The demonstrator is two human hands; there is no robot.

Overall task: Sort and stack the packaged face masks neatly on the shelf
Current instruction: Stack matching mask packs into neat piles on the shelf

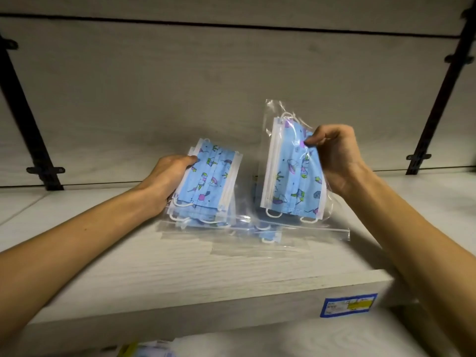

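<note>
Partway there: my left hand (173, 176) grips the started stack (206, 186) mid-shelf (180, 264), my right hand (334, 155) pinches one pack (291, 171) upright, and loose packs (268, 228) toward the front edge await sorting.

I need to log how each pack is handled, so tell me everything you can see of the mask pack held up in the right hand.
The raised mask pack is a clear, crinkled plastic bag of blue cartoon-printed masks with white edges and ear loops. It stands nearly upright, slightly tilted. The right hand pinches its upper right edge; whether its bottom touches the packs lying below cannot be told.
</note>
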